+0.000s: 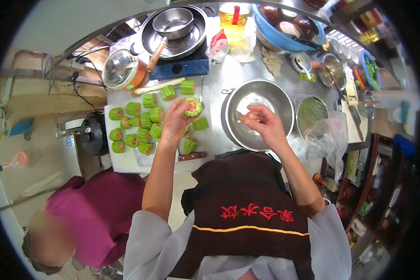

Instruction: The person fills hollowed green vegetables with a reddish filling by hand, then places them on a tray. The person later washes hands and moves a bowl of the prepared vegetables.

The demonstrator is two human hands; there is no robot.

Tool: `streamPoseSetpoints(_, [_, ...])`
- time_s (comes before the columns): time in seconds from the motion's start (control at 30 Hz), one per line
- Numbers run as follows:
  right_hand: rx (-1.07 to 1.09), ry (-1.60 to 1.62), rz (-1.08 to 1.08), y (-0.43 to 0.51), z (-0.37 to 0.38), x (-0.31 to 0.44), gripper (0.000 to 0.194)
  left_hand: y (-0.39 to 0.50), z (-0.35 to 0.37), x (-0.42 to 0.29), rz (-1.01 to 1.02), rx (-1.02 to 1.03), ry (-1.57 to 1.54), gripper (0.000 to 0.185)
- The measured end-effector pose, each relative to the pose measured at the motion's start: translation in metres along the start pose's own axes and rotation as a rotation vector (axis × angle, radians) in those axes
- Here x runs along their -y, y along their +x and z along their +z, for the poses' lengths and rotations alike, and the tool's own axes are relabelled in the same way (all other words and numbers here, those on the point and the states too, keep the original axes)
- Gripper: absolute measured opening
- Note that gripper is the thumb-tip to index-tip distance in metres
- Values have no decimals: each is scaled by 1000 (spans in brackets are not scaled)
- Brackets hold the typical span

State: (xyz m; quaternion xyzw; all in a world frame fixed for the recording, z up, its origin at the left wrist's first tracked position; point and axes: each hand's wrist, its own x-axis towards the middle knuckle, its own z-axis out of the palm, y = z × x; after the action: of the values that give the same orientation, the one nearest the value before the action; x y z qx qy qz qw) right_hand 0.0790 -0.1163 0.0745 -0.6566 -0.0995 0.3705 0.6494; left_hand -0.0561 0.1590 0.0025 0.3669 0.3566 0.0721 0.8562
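My left hand (174, 122) holds a ribbed green gourd section (193, 107), likely bitter melon, with pinkish minced filling in its open end. Pinched in the fingertips of my right hand (268, 123) is a small lump of the same-looking minced filling (249, 117). That hand is above a wide stainless steel mixing bowl (282, 99), whose inner wall shows bare metal. Several more gourd sections (146, 119) stand or lie on a white cutting board (127, 161) under and left of my left hand; many show filling at their ends.
A knife's wooden handle (192, 156) lies at the board's near edge. An orange electric pot (120, 71) and nested steel pans (173, 22) stand at the back left. To the right are a plastic-covered bowl (312, 112) and another knife (355, 120). A person (94, 213) is close on my left.
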Motion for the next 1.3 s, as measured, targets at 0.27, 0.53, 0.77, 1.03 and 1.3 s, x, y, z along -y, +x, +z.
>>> streamPoseSetpoints(0.27, [113, -482, -408, 11, 28, 31, 21, -34, 75, 33, -109, 240, -59, 39])
streamPoseSetpoints(0.53, [104, -729, -718, 14, 18, 18, 24, -43, 100, 45, -128, 299, -113, 40])
streamPoseSetpoints(0.77, [98, -719, -479, 6, 15, 18, 24, -45, 103, 55, -44, 277, 58, 45])
streamPoseSetpoints(1.03, [48, -737, -635, 4, 10, 15, 19, -42, 98, 62, -1, 273, -11, 47])
streamPoseSetpoints(1.3, [-20, -685, -561, -1, 13, 10, 23, -45, 107, 62, 57, 270, -88, 45])
